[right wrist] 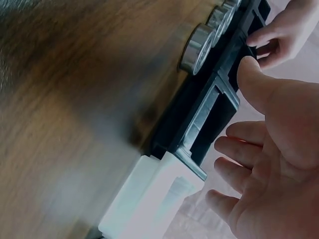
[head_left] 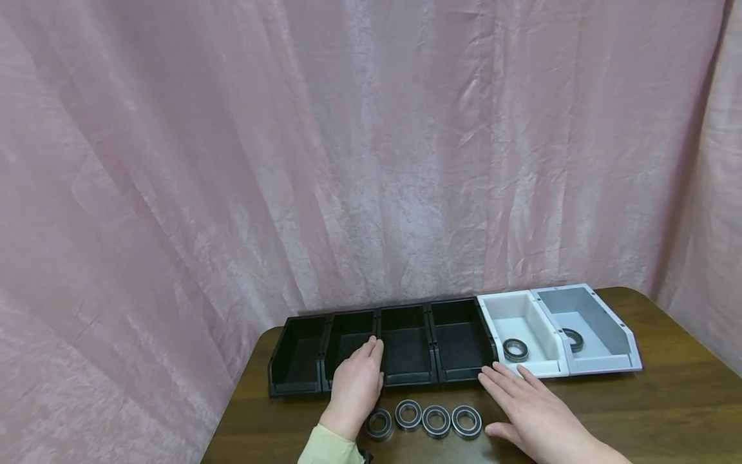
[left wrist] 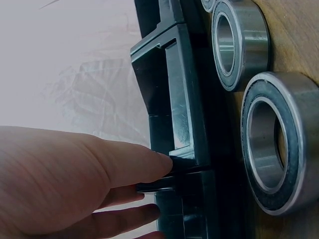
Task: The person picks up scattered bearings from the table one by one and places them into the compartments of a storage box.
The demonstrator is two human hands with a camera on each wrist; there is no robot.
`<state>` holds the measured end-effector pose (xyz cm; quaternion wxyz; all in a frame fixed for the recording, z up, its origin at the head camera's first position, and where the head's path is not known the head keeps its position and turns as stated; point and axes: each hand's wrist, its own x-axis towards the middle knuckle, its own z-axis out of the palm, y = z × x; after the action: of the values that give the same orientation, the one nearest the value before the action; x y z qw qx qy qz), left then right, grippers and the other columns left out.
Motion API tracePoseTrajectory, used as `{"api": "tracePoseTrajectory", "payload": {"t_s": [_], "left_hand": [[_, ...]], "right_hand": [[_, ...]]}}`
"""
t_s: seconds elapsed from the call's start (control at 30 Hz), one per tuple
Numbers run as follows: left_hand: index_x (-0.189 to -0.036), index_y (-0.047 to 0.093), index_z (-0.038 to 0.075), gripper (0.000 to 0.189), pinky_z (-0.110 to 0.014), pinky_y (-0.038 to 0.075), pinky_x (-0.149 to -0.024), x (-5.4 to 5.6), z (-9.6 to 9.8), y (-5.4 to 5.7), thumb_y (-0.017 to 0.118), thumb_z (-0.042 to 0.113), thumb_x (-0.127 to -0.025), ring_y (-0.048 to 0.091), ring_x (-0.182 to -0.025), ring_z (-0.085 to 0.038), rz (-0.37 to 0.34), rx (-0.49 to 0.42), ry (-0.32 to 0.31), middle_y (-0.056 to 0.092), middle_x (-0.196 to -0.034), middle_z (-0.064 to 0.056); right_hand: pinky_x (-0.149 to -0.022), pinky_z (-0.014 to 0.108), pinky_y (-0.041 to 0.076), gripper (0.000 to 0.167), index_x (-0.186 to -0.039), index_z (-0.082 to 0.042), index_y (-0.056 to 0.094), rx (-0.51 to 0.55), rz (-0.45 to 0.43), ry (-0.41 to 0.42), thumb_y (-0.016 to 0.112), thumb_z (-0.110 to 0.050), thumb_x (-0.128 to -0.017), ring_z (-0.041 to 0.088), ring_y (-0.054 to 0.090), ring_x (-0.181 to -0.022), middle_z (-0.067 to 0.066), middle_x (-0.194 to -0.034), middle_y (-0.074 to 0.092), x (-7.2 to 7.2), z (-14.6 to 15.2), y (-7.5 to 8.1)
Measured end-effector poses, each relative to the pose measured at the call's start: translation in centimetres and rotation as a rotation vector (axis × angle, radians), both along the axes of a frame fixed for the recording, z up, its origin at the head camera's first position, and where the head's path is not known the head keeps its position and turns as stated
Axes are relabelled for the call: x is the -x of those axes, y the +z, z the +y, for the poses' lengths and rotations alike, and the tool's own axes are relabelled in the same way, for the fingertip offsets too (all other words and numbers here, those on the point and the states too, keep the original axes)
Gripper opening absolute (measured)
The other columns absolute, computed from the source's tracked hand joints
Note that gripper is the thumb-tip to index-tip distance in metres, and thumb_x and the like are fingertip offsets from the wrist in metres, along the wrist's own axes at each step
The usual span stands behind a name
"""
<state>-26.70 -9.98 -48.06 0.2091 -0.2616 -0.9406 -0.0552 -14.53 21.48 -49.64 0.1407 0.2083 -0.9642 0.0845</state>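
A pink curtain (head_left: 377, 161) hangs behind the wooden bench (head_left: 240, 425), and from where I stand the row of bins begins at the left with a black bin (head_left: 298, 388). Beside it comes a second black bin (head_left: 353, 314), its front partly covered by the person's left hand (head_left: 356, 383), which reaches out of a pale sleeve (head_left: 330, 444). Those fingers are extended and hold nothing; whether they touch the rim I can't tell. Next stand a third black bin (head_left: 408, 377) and a fourth black bin (head_left: 466, 374). On the bench before them lie four ring bearings in a close row: the first bearing (head_left: 379, 436) just beside the left wrist, then the second bearing (head_left: 408, 426), set slightly farther back, the third bearing (head_left: 436, 434) and the fourth bearing (head_left: 466, 435). Right of these, the right hand (head_left: 530, 409) is spread, fingers straight, slightly apart and holding nothing, near the white bin (head_left: 545, 367). One bearing lies flat inside that bin; another, partly hidden by the side wall, sits in the grey bin (head_left: 599, 364) at the end.
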Motion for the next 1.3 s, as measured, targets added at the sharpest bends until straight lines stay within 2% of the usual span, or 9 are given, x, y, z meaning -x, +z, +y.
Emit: {"api": "tracePoseTrajectory", "payload": {"t_s": [0.37,0.67,0.77,1.07,1.13,1.3], "left_hand": [[-0.143,0.071,0.0,0.061,-0.045,0.065,-0.095,0.1,0.1,0.1,0.095,0.013,-0.088,0.074,-0.125,-0.031,-0.03,0.003,0.007,0.07,-0.147,-0.018],[-0.143,0.07,0.0,0.061,-0.045,0.065,-0.096,0.2,0.1,-0.1,0.095,0.013,-0.088,0.073,-0.126,-0.032,-0.045,0.006,0.018,0.069,-0.147,-0.018],[-0.144,0.07,0.0,0.061,-0.045,0.065,-0.096,0.1,0.0,0.0,0.094,0.013,-0.089,0.073,-0.126,-0.031,-0.041,0.01,0.018,0.069,-0.148,-0.018],[-0.143,0.071,0.001,0.061,-0.045,0.065,-0.095,0.2,-0.1,0.3,0.095,0.013,-0.088,0.074,-0.125,-0.031,-0.036,0.02,0.021,0.07,-0.147,-0.017],[-0.143,0.071,0.001,0.061,-0.045,0.065,-0.094,0.1,-0.1,0.3,0.094,0.013,-0.089,0.074,-0.124,-0.031,-0.038,0.022,0.018,0.07,-0.147,-0.017],[-0.143,0.071,0.001,0.061,-0.044,0.065,-0.094,0.0,-0.1,0.2,0.095,0.013,-0.088,0.074,-0.124,-0.03,-0.035,0.031,0.016,0.07,-0.146,-0.017]], "right_hand": [[-0.119,0.064,0.044,0.08,-0.152,-0.003,0.064,-0.017,-0.034,0.038,0.083,-0.056,-0.094,0.038,0.054,-0.149,0.014,-0.156,0.063,0.2,-0.6,-0.1],[-0.12,0.067,0.042,0.081,-0.154,-0.004,0.062,-0.001,-0.208,0.075,0.081,-0.055,-0.095,0.04,0.051,-0.151,0.014,-0.158,0.061,0.5,-1.1,-0.2],[-0.119,0.066,0.044,0.081,-0.153,-0.003,0.063,-0.003,-0.214,0.091,0.081,-0.057,-0.095,0.04,0.054,-0.148,0.015,-0.156,0.062,0.5,-1.2,-0.4],[-0.114,0.06,0.051,0.081,-0.15,-0.002,0.065,-0.05,-0.155,0.15,0.08,-0.059,-0.095,0.037,0.06,-0.143,0.016,-0.152,0.065,1.0,-1.3,-0.9],[-0.114,0.06,0.051,0.08,-0.151,-0.002,0.065,-0.057,-0.168,0.147,0.08,-0.058,-0.095,0.037,0.059,-0.143,0.015,-0.152,0.065,1.1,-1.4,-1.0],[-0.116,0.061,0.049,0.08,-0.152,-0.005,0.064,-0.05,-0.279,0.121,0.08,-0.059,-0.095,0.036,0.057,-0.146,0.014,-0.154,0.064,1.5,-1.6,-1.1]]}}
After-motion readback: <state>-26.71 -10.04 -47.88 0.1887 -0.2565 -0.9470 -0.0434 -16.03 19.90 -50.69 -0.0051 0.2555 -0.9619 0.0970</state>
